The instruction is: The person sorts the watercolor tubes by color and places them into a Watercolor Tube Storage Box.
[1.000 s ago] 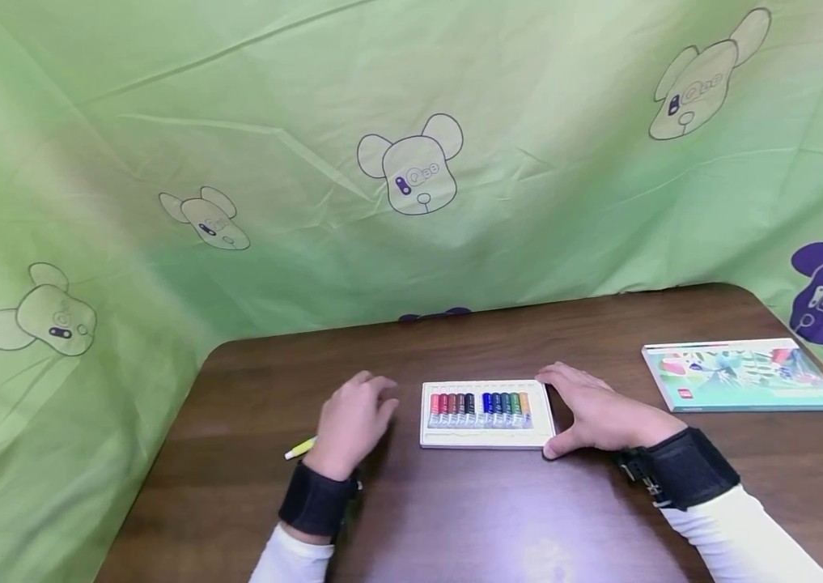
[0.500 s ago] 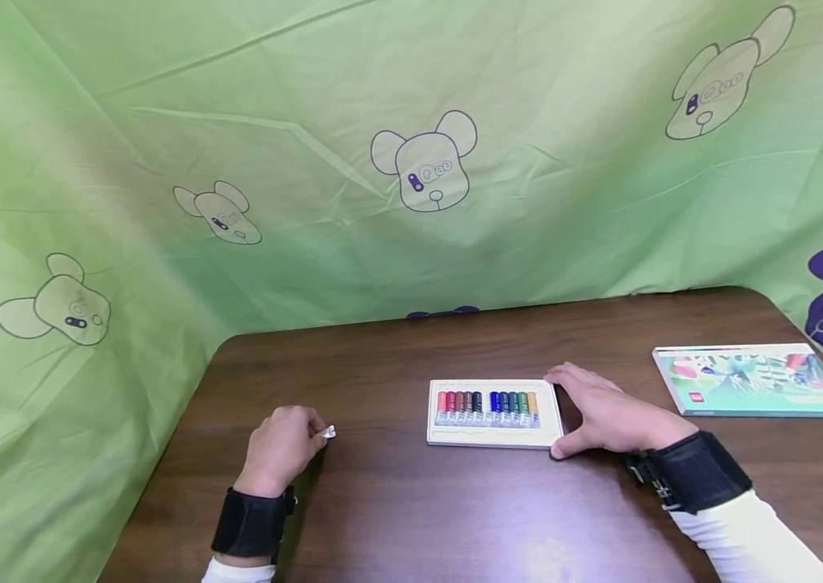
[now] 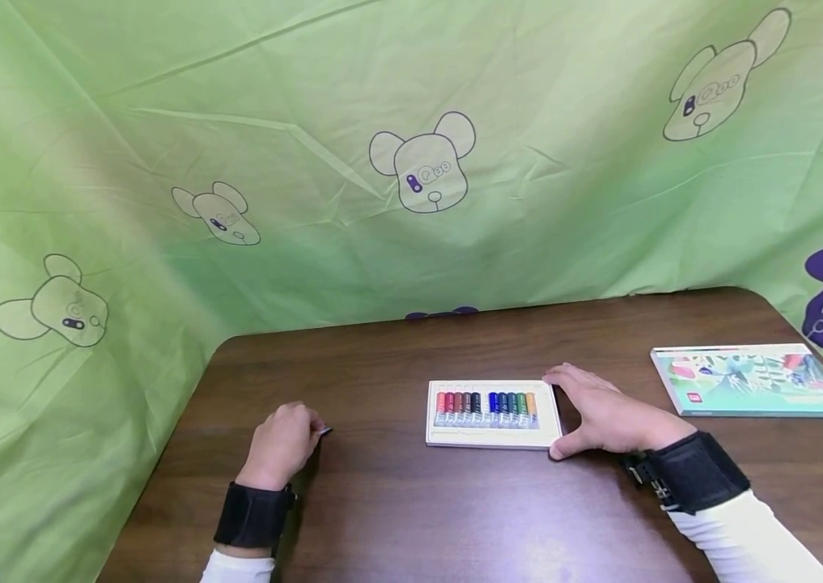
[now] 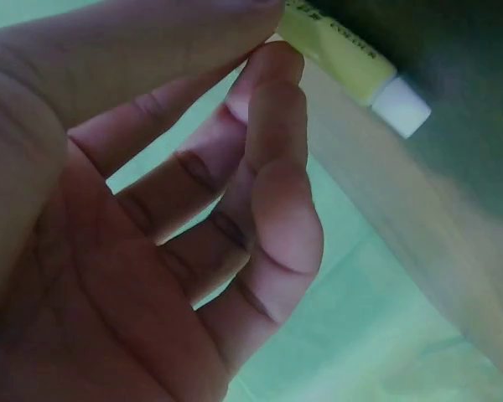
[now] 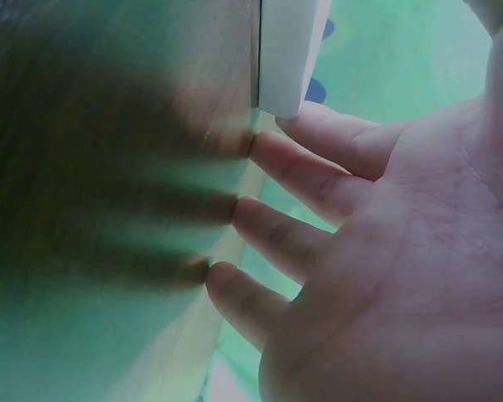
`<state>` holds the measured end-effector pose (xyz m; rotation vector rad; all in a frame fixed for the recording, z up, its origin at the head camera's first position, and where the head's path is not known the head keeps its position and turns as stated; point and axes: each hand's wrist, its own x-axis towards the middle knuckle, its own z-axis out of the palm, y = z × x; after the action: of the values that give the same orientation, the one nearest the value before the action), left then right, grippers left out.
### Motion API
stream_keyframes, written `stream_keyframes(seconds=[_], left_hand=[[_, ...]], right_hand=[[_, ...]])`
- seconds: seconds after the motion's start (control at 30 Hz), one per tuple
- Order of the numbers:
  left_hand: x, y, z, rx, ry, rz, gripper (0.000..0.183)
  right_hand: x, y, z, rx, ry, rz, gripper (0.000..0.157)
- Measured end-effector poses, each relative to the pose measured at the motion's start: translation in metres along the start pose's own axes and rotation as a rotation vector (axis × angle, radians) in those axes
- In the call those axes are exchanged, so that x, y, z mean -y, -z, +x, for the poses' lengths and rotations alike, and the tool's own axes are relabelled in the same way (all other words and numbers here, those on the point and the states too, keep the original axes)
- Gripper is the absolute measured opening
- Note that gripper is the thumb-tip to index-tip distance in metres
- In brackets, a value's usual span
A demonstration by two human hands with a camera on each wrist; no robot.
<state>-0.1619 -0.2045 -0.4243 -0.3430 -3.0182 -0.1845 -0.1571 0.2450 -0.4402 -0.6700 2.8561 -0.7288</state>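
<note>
Between thumb and fingertips, my left hand (image 3: pixel 280 441) pinches a small yellow paint tube (image 4: pixel 344 52) with a white cap, just over the left part of the table. Only a small tip of it shows in the head view; the left wrist view shows its capped end and printed side. At mid-table lies a white tray of paint tubes (image 3: pixel 484 438), several colours in a row, with a gap between the black and blue ones. My right hand (image 3: pixel 604 413) spans its right short side, thumb at the near corner and forefinger at the far corner (image 5: pixel 287 71); the other fingertips touch the tabletop.
A flat teal box (image 3: pixel 761 380) with a floral print lies at the table's right. The brown wooden table (image 3: pixel 396 518) ends at a green cloth (image 3: pixel 309 267) with bear-head prints, which hangs behind and along the left side.
My left hand has moved left and picked up the yellow tube, which lay beside it on the table. A turn of the tube shows since half a second ago. My right hand stays on the tray.
</note>
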Motion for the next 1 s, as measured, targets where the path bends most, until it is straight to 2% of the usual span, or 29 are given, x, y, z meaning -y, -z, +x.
stream_keyframes(seconds=[0.17, 0.33, 0.53, 0.67, 0.77, 1.0], left_hand=[[0.002, 0.0, 0.001, 0.018, -0.017, 0.0, 0.014], [0.006, 0.002, -0.004, 0.023, -0.016, -0.027, 0.016], [0.01, 0.01, -0.008, 0.06, 0.117, -0.051, 0.005], [0.009, 0.009, -0.008, 0.09, 0.172, -0.074, 0.009], [0.008, 0.004, -0.008, 0.077, 0.177, -0.084, 0.015], [0.006, -0.006, -0.005, -0.005, 0.169, -0.102, 0.029]], right_hand=[[0.0, -0.001, 0.0, -0.001, 0.003, -0.002, 0.104], [0.001, -0.001, 0.001, 0.004, 0.004, 0.002, 0.104], [0.001, 0.003, 0.002, 0.004, -0.002, -0.001, 0.105], [0.001, 0.005, 0.001, 0.004, -0.012, -0.002, 0.105], [0.0, 0.004, 0.001, 0.005, -0.011, -0.004, 0.104], [0.001, 0.001, 0.0, 0.009, -0.012, 0.002, 0.105]])
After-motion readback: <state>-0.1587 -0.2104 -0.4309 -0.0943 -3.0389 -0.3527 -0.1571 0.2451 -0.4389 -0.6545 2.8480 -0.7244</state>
